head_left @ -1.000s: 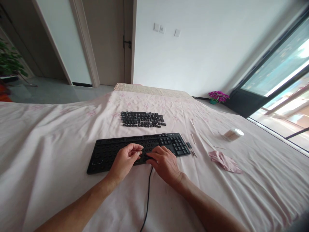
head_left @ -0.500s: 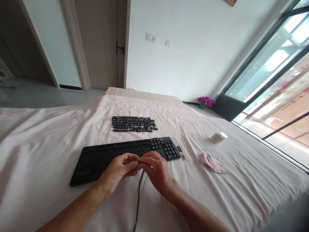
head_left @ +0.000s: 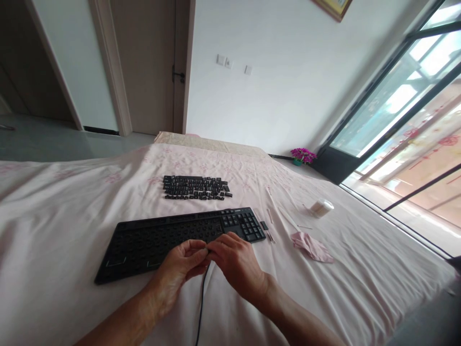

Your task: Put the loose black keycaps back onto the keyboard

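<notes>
A black keyboard (head_left: 140, 245) lies on the pink cloth, bare of keys over its left and middle parts, with keys still on the right. In front of its near edge, my left hand (head_left: 182, 262) and my right hand (head_left: 237, 259) meet at the fingertips. Both are closed in a pinch; whatever small thing they hold is hidden by the fingers. Under them the keyboard's cable (head_left: 200, 307) runs toward me. Beyond the keyboard, many loose black keycaps (head_left: 196, 187) are laid out in rows.
Right of the keyboard lie a single black keycap (head_left: 264, 226) and several cotton swabs (head_left: 270, 216). Farther right are a crumpled pink cloth (head_left: 312, 247) and a clear tub of swabs (head_left: 321, 208) on its side. The pink bedspread (head_left: 72, 211) is wrinkled.
The view has shifted slightly, so the keyboard sits a little lower and farther left in it. My hands stay pinched together, now a bit nearer me relative to the keyboard.
</notes>
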Demonstrator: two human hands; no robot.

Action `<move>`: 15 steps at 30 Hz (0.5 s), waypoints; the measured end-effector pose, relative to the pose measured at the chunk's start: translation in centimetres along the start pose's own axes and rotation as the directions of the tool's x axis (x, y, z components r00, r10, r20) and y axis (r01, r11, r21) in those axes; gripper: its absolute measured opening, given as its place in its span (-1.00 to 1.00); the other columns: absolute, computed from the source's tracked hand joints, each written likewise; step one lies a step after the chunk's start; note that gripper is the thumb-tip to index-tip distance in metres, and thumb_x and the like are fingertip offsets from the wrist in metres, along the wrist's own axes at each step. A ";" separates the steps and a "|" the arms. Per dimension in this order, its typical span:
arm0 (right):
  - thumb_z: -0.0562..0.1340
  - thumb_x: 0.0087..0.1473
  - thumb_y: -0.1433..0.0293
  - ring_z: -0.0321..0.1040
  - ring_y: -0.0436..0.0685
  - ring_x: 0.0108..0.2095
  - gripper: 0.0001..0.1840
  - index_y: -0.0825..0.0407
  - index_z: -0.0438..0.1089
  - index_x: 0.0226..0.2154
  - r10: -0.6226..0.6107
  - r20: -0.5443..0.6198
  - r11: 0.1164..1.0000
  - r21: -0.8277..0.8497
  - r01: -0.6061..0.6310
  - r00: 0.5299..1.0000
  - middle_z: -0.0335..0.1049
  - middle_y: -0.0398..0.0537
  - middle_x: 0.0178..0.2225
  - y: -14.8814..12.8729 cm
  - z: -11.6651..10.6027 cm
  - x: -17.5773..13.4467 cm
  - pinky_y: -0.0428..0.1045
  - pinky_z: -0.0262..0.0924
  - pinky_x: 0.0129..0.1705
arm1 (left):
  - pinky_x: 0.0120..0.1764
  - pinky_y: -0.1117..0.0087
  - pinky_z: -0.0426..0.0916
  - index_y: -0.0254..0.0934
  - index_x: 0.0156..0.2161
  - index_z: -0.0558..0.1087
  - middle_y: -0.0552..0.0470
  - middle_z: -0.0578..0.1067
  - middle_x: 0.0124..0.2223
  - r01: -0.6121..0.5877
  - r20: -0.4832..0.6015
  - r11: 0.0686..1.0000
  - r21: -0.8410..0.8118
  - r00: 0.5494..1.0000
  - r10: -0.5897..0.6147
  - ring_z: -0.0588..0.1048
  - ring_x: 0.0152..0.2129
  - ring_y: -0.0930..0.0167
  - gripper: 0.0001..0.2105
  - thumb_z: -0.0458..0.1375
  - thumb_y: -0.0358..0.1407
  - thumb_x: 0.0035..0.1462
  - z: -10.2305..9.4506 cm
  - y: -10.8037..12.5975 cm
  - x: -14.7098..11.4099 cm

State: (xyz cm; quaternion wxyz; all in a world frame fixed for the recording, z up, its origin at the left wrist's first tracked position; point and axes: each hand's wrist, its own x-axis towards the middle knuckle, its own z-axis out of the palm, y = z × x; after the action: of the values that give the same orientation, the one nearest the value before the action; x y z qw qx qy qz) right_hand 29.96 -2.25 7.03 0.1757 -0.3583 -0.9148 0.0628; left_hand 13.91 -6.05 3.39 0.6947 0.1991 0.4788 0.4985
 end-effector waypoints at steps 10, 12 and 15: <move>0.21 0.14 0.37 0.31 0.01 -0.30 -0.87 -0.06 0.48 -0.26 0.007 0.021 0.979 0.203 -0.012 1.000 0.45 -0.16 -0.35 0.6 -0.7 -0.5 -0.11 0.17 -0.22 | -0.30 0.47 0.36 -0.33 -0.26 0.40 0.02 0.53 -0.35 0.004 -0.006 0.999 0.039 1.000 -0.004 0.50 -0.41 0.46 -0.56 0.39 -0.17 -0.25 1.0 0.0 -1.1; 0.21 0.13 0.38 0.33 0.01 -0.31 -0.85 -0.08 0.49 -0.24 0.010 -0.001 0.969 0.246 -0.010 1.000 0.46 -0.17 -0.35 0.7 -0.7 -0.8 -0.11 0.18 -0.22 | -0.30 0.45 0.37 -0.33 -0.26 0.40 0.01 0.53 -0.36 0.005 -0.009 1.000 0.030 1.000 -0.005 0.51 -0.41 0.45 -0.56 0.40 -0.18 -0.26 1.2 0.0 -1.1; 0.20 0.15 0.39 0.36 0.01 -0.32 -0.80 -0.10 0.49 -0.18 0.031 -0.050 0.967 0.254 -0.017 0.998 0.48 -0.16 -0.32 0.7 -0.4 -1.3 -0.11 0.20 -0.24 | -0.31 0.45 0.38 -0.32 -0.27 0.40 0.02 0.52 -0.37 -0.010 -0.017 1.000 0.003 1.000 0.010 0.51 -0.42 0.45 -0.56 0.41 -0.19 -0.28 1.5 0.0 -1.1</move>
State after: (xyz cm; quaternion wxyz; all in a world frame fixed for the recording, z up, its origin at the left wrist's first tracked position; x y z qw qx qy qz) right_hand 31.43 -2.60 6.90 0.2437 -0.3454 -0.8898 0.1717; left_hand 15.17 -6.73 4.58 0.6876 0.1984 0.4847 0.5030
